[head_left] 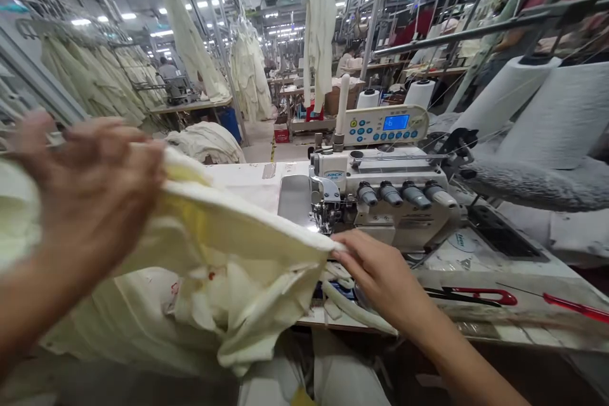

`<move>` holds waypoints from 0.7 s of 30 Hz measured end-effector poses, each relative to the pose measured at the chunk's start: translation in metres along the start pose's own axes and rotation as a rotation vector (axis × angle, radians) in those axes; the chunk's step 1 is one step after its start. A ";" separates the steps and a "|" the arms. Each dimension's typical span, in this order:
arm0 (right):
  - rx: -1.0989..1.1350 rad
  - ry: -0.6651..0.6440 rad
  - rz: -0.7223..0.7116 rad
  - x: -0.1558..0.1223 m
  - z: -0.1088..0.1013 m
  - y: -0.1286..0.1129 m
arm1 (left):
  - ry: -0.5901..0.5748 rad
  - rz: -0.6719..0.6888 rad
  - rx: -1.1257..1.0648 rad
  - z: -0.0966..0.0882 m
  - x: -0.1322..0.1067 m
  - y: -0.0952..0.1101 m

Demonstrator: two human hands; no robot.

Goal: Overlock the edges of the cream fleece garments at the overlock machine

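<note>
A large piece of cream fabric [266,228] stretches between my hands, its upper edge pulled fairly straight and its lower part hanging in folds. My right hand [375,273] pinches the fabric's right corner just in front of the sewing machine's needle area. Motion blurs my left hand [95,184], whose fingers close over the fabric's upper edge at the left. Beyond my right hand stands a white overlock sewing machine [380,184] with a lit control panel [387,125]. Part of the machine's front bed is hidden by the fabric.
Red-handled tweezers [480,295] and another red-handled tool [575,307] lie right of my right hand. Large white thread cones [556,114] stand at the right. A fabric pile [207,143] sits behind the table, with cream garments [250,70] hanging farther back.
</note>
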State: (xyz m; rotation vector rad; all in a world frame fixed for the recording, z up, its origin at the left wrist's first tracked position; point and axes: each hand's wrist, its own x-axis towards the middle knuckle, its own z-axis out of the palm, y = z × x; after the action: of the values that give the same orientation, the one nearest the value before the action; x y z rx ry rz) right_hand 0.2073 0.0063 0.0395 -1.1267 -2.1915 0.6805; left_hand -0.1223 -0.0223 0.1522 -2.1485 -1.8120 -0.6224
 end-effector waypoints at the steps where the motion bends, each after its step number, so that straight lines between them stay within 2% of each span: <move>1: -0.027 0.049 -0.011 0.005 0.004 0.001 | 0.089 -0.009 0.131 0.014 0.003 0.020; 2: -0.044 0.070 -0.031 0.009 0.008 0.002 | 0.106 0.072 0.169 0.031 0.004 0.041; 3: -0.048 0.072 -0.056 0.011 0.011 0.003 | 0.045 0.185 0.103 0.050 0.004 0.061; 5: -0.045 0.072 -0.099 0.013 0.014 0.006 | -0.117 0.321 -0.102 0.087 0.003 0.094; 7: -0.050 0.102 -0.112 0.013 0.014 0.009 | -0.267 0.394 -0.242 0.112 0.003 0.110; 9: -0.092 0.120 -0.088 0.010 0.012 0.012 | -0.387 0.396 -0.329 0.124 0.004 0.112; 10: -0.144 0.155 -0.080 0.008 0.012 0.012 | -0.436 0.379 -0.362 0.125 0.006 0.110; 12: -0.291 0.338 -0.125 0.002 0.016 0.010 | -0.477 0.308 -0.393 0.121 0.008 0.105; 14: -0.413 0.544 -0.300 -0.005 0.026 0.002 | -0.468 0.221 -0.374 0.114 0.009 0.103; 15: -0.448 0.563 -0.393 -0.008 0.034 -0.003 | -0.462 0.176 -0.353 0.110 0.010 0.103; 16: -0.471 0.510 -0.452 -0.010 0.042 -0.009 | -0.458 0.136 -0.331 0.104 0.010 0.103; 17: -0.489 0.400 -0.464 -0.010 0.052 -0.014 | -0.464 0.108 -0.308 0.098 0.010 0.104; 19: -0.499 0.191 -0.382 -0.006 0.067 -0.023 | -0.483 0.107 -0.262 0.080 0.012 0.106; 21: -0.366 0.109 -0.338 0.001 0.073 -0.029 | -0.445 0.152 -0.191 0.054 0.016 0.108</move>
State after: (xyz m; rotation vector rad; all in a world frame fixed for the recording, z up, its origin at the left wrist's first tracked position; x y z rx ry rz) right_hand 0.1407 -0.0206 0.0075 -0.8996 -2.3887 0.0724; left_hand -0.0060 -0.0033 0.1206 -2.6966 -1.8248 -0.3073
